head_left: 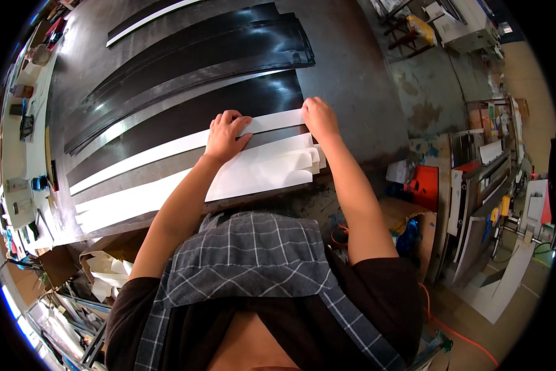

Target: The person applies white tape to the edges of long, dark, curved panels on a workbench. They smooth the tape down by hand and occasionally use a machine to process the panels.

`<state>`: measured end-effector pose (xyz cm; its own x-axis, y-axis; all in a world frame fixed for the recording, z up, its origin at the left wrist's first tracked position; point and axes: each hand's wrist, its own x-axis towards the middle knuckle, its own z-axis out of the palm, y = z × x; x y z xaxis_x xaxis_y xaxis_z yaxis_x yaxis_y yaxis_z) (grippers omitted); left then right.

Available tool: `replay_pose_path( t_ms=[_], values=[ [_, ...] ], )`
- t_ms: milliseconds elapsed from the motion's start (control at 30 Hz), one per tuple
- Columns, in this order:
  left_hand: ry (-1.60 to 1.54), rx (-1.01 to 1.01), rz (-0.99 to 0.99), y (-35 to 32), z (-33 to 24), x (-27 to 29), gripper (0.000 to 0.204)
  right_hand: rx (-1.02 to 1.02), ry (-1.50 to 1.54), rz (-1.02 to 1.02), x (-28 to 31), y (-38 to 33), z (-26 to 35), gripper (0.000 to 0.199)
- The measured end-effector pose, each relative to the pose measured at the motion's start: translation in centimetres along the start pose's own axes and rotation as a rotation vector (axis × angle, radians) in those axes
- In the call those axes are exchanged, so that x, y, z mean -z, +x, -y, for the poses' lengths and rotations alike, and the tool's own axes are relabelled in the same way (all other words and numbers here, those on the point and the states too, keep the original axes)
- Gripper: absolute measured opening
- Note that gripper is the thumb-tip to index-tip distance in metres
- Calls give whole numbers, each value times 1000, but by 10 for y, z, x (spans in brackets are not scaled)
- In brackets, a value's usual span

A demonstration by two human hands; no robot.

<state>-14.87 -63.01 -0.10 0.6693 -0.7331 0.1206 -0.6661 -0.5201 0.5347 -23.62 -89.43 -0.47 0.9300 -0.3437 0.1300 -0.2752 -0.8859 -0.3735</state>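
A long black sheet [259, 94] lies across the grey worktable [355, 93], with a narrow white strip [275, 120] along its near edge. My left hand [227, 137] rests on the strip near its middle, fingers bent and thumb held apart, gripping nothing I can see. At the strip's right end, my right hand [320, 119] is closed, its fingertips pinching the corner. Between this strip and the table's near edge lie several overlapping white strips [259, 168], some with curled right ends.
Farther back sits a stack of glossy black sheets [194, 74], and behind it another black piece with a white edge [154, 17]. Small tools and boxes line a ledge [36, 142] at the left. Boards lean in a rack [476, 198] at right; an orange cable [457, 334] crosses the floor.
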Motion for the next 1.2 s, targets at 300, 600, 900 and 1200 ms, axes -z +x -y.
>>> replay_pose_path(
  t_ms=[300,600,900,1200],
  values=[
    [-23,-7,-13,-1,-1,-1,37,57,-153,202,-2,-11,10,11],
    [39,-45,-32,-5,-2,-4,33,13,152,-125,0,-33,42,20],
    [153,53,-63,-67,23,13,33,302,769,143,45,-16,215,16],
    [298,561,-414,-179,166,127,28,444,1644,-141,149,25,304,16]
  ],
)
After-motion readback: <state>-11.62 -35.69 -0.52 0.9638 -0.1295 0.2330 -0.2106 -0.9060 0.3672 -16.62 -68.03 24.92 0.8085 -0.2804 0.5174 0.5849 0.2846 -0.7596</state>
